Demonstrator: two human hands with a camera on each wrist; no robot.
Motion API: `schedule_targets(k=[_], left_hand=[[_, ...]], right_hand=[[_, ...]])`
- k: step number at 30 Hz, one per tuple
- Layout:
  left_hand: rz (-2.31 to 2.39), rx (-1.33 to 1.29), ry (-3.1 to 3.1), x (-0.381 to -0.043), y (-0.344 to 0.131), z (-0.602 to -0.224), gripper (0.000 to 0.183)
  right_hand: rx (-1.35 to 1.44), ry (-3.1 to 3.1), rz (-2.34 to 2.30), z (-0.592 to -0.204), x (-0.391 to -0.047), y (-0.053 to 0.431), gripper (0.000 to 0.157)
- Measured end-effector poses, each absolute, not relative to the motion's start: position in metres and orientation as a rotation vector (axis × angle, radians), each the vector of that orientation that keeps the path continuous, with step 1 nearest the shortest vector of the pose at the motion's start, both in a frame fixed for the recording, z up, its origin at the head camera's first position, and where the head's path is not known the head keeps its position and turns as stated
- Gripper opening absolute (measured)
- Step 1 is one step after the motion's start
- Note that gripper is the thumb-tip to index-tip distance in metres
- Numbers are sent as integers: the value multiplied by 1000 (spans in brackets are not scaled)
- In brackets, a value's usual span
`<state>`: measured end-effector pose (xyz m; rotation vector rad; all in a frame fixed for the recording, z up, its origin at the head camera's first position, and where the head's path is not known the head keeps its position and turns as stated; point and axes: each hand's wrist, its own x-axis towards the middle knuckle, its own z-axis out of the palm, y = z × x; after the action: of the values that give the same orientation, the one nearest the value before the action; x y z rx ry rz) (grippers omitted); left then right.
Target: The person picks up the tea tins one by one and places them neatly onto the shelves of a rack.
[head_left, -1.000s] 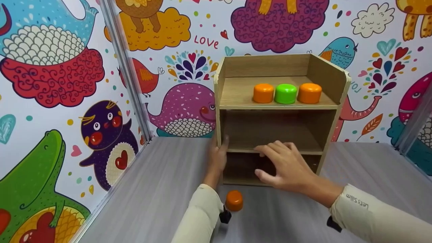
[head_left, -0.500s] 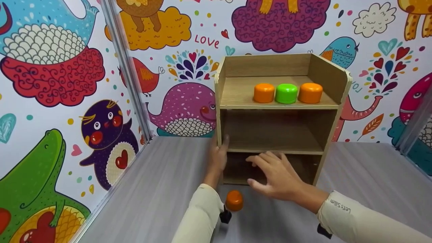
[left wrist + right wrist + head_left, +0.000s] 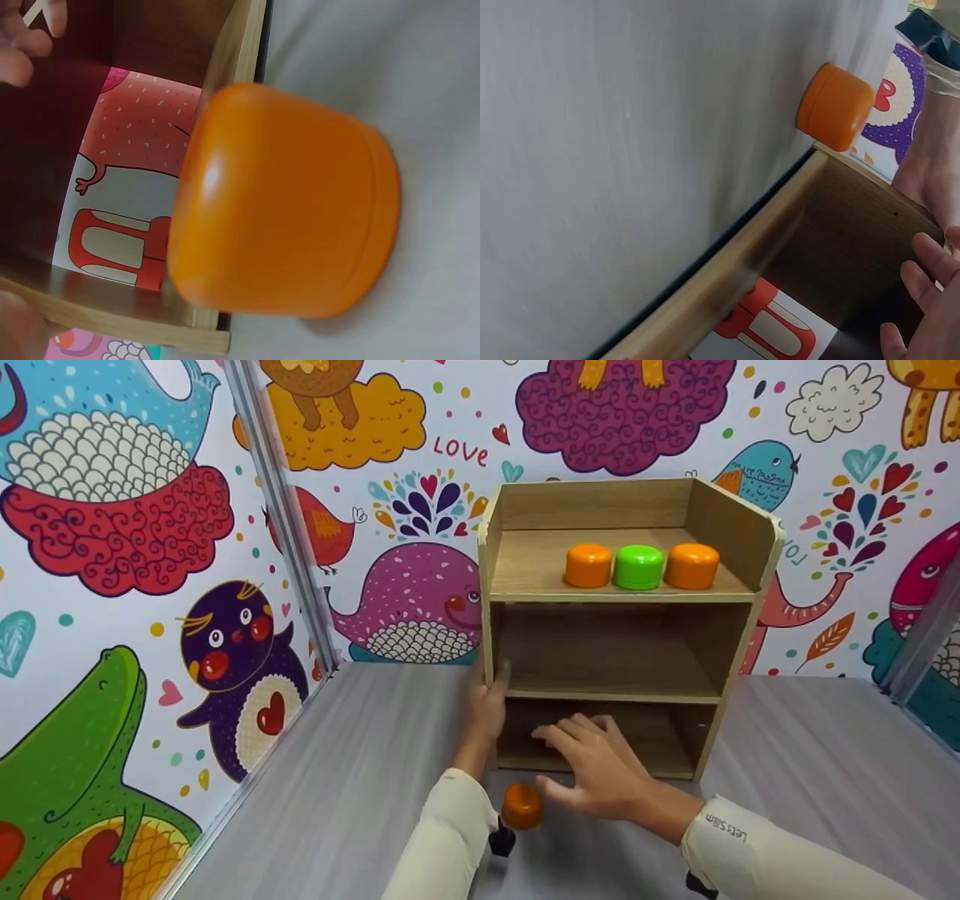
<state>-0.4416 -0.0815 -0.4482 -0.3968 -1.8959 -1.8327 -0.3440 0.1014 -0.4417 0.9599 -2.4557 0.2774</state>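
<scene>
A small wooden shelf unit (image 3: 570,600) with three levels stands in the head view. My left hand (image 3: 486,709) grips its left side panel, thumb over the front edge and the other fingers hidden behind. On the table before the unit sits an orange rounded cap (image 3: 522,807), near my left wrist; the left wrist view shows this orange cap (image 3: 285,202) large and close. Just right of it hovers my right hand (image 3: 600,769), fingers spread and bent a little, holding nothing, in front of the lowest compartment. On the top level, a green cap (image 3: 637,568) stands between two orange ones.
The grey table (image 3: 375,750) extends around the unit. Cartoon-printed walls (image 3: 420,600) rise behind and at the left, joined by a metal corner post (image 3: 281,510). A small dark mount (image 3: 501,840) hangs under the left sleeve, close to the orange cap.
My right hand has come down and left, from before the middle board to just right of the orange cap on the table. My left hand and the caps stay put.
</scene>
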Motion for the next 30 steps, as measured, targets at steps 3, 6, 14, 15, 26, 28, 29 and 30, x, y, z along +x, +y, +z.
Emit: schedule_targets(k=[3, 6, 14, 15, 26, 28, 29, 30], left_hand=[[-1829, -395, -1894, -441, -81, -448, 57], [-1823, -378, -1904, -441, -82, -449, 58], [-1835, -385, -1901, -441, -82, -448, 60], [-1839, -395, -1897, -441, -82, -448, 59], [-1847, -416, -1900, -441, -82, -447, 57], [-1843, -403, -1910, -440, -82, -447, 58], [-1843, -396, -1914, -439, -82, -447, 59], [-1843, -387, -1921, -439, -82, -447, 60]], right_hand=[[967, -2457, 268, -448, -345, 98, 49], [976, -2457, 251, -454, -346, 96, 49], [1001, -2447, 205, -466, -348, 91, 47], [1006, -2444, 205, -467, -348, 91, 47], [1047, -2439, 102, -483, -351, 87, 47], [1055, -2445, 79, -485, -351, 87, 48], [1059, -2448, 68, -486, -351, 86, 48], [1063, -2449, 60, -487, -351, 86, 48]])
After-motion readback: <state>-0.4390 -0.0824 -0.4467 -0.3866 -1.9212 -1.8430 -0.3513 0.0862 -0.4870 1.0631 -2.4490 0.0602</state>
